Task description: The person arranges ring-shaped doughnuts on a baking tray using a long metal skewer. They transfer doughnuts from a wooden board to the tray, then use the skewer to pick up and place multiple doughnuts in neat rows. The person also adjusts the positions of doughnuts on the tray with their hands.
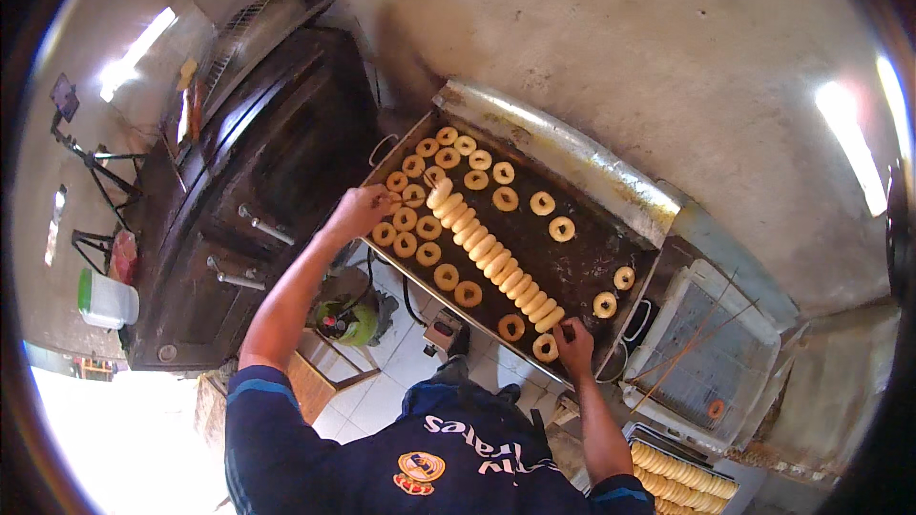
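A long row of pale doughnuts (491,253) hangs threaded one against another over a wide, dark frying pan (592,243). My right hand (575,350) is closed at the near right end of this row, gripping the stick that runs through it. The stick is mostly hidden by the rings; a thin tip shows at the far end. Over the pan's left edge, my left hand (363,212) has its fingers pinched together beside loose doughnuts (405,219); what they hold is too small to make out. More single doughnuts (506,198) lie spread across the pan.
Right of the pan stands a white rack tray (701,348) with thin sticks (687,353) across it. Below it, another tray holds packed rows of doughnuts (682,477). A dark metal oven (277,162) is at left. A green gas cylinder (348,322) stands on the tiled floor.
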### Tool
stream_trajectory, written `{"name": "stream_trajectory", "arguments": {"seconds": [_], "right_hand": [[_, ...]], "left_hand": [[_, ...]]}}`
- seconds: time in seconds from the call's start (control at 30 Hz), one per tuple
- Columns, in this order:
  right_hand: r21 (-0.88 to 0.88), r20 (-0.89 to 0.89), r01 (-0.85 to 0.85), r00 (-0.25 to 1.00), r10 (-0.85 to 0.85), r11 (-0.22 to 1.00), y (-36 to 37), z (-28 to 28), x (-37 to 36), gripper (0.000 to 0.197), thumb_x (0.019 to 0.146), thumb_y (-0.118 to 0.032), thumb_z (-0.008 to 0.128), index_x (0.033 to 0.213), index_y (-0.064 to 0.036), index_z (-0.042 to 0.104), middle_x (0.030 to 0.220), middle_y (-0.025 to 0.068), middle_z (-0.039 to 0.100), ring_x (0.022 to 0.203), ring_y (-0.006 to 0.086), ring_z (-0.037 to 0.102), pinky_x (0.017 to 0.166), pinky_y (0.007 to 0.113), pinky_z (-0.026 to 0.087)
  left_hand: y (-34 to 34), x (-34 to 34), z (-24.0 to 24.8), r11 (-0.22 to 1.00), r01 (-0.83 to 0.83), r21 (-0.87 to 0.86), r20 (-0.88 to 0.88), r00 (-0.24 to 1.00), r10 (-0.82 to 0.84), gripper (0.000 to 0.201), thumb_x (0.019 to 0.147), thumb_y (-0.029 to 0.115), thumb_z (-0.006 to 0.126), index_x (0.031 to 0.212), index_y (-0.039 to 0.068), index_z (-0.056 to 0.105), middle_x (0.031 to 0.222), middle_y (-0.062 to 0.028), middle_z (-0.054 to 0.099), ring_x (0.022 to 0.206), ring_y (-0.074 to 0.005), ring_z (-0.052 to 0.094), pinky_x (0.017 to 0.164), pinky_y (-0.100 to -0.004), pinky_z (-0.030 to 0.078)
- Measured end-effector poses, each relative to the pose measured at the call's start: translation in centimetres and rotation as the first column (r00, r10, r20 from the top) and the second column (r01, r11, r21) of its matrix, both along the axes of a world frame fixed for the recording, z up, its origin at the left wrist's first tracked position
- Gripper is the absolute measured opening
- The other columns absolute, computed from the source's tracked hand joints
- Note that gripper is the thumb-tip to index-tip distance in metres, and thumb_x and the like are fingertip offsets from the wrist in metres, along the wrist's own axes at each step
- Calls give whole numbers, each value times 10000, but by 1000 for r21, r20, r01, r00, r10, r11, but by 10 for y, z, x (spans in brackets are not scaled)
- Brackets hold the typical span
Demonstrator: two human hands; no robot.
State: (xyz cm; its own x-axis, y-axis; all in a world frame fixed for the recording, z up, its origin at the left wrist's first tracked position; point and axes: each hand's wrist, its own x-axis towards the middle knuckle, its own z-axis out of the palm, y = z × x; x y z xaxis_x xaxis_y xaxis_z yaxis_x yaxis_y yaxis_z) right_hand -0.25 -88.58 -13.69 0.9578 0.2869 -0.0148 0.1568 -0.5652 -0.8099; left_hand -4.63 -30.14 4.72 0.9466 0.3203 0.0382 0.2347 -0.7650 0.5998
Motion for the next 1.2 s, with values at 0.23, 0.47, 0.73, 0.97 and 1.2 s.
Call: {"name": "stream_trajectory", "arguments": {"seconds": [0.23,0.47,0.73,0.97,1.2], "right_hand": [[-367,-21,-70,998,66,927,-15,57,-8,262,957,-365,804,1011,-120,726,902,123,794,840,372,775,733,501,591],[-442,-30,-130,991,131,887,16,77,-27,260,985,-338,773,1108,-119,707,936,131,794,866,380,779,752,513,594],[81,-16,28,1000,-26,996,42,-21,-33,281,976,-310,808,1086,-64,728,960,143,798,903,359,785,789,462,595],[350,208,68,967,-148,934,123,106,-24,237,1005,-247,804,1028,-53,671,885,149,774,826,362,778,740,470,581],[368,124,66,985,-120,927,86,164,-26,202,1018,-177,767,1019,-29,629,827,116,728,791,269,763,741,417,585]], "left_hand": [[-17,-20,-134,993,76,92,-56,996,-71,230,994,217,697,1065,-1,719,920,-281,747,916,-498,744,783,-578,581],[37,25,-173,959,28,282,-395,914,90,307,992,279,684,1053,-18,733,1025,-302,759,1026,-481,750,889,-590,573],[34,36,19,988,58,144,62,996,-67,229,1013,225,690,1074,11,741,950,-263,757,884,-441,760,782,-505,585],[-44,-72,185,912,-351,210,506,837,206,186,1077,186,671,1113,20,746,811,-184,718,717,-278,718,694,-408,550],[-128,-224,120,903,-419,90,461,821,335,149,1114,139,644,1073,15,717,779,-29,577,705,-89,504,631,-303,426]]}}
